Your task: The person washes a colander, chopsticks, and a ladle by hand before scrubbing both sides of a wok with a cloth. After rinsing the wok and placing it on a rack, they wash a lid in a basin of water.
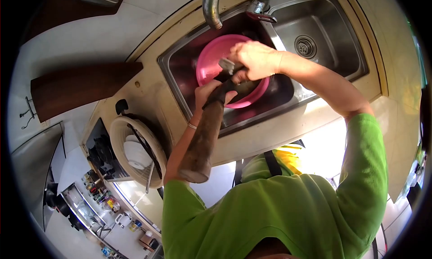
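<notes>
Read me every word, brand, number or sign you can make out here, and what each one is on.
No text can be read.
Small containers and packets, lower left: too small and blurred to read any labels.
Pink basin: no lettering visible.
Green shirt: none visible.

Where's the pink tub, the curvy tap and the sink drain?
Pink tub (207, 69): head view, on its inside wall.
Tap (210, 7): head view, on its curved spout.
Drain (305, 46): head view, on its middle.
</notes>
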A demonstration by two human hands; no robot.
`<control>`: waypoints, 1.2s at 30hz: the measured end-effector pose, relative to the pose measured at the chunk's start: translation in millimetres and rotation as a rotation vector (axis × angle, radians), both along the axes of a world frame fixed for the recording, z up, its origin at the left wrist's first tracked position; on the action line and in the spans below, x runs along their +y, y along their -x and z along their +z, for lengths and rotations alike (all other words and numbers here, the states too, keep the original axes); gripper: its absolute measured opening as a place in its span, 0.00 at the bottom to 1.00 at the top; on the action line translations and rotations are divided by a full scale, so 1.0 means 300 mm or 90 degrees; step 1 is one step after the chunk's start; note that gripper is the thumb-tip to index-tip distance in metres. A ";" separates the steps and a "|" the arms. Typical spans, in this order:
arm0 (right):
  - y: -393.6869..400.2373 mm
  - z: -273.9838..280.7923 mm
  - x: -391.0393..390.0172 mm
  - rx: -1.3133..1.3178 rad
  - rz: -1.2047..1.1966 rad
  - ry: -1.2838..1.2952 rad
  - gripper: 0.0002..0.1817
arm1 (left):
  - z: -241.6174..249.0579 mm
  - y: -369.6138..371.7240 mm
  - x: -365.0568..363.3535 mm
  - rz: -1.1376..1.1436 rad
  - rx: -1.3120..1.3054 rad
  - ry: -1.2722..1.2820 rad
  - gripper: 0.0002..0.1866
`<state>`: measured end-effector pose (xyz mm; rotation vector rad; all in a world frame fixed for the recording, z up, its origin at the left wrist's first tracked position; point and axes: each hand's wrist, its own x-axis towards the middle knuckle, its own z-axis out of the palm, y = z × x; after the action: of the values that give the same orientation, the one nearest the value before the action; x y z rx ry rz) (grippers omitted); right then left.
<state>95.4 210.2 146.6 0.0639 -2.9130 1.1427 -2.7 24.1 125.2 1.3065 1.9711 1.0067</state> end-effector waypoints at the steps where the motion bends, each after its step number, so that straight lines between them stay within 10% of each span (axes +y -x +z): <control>1: 0.003 0.017 0.009 0.033 -0.030 -0.083 0.13 | 0.019 -0.012 0.006 0.049 -0.066 0.014 0.12; 6: -0.034 0.066 -0.072 0.208 -0.192 -0.261 0.16 | 0.041 -0.040 0.019 0.285 -0.213 -0.015 0.09; 13: -0.023 -0.059 -0.335 0.230 -0.422 0.122 0.21 | -0.039 -0.064 -0.022 0.382 -0.352 -0.162 0.19; 22: 0.193 -0.274 -0.070 0.220 -0.474 0.004 0.16 | -0.048 0.014 0.000 0.527 -0.413 -0.237 0.21; 24: 0.206 -0.317 0.022 -0.061 -0.540 0.430 0.19 | -0.055 0.039 -0.009 0.551 -0.431 -0.233 0.21; 32: 0.097 -0.672 -0.056 -0.061 -0.665 0.960 0.24 | -0.036 0.100 0.018 0.599 -0.501 -0.218 0.22; 34: 0.097 -0.919 -0.191 0.290 -0.661 1.023 0.22 | -0.065 0.129 -0.004 0.547 -0.539 -0.238 0.23; 36: 0.081 -0.878 -0.201 0.132 -0.735 1.149 0.21 | -0.077 0.133 -0.015 0.547 -0.556 -0.235 0.24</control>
<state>70.9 149.9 -116.9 -1.0873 -0.4881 2.3066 -42.6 19.7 102.0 -0.0224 1.6172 1.9730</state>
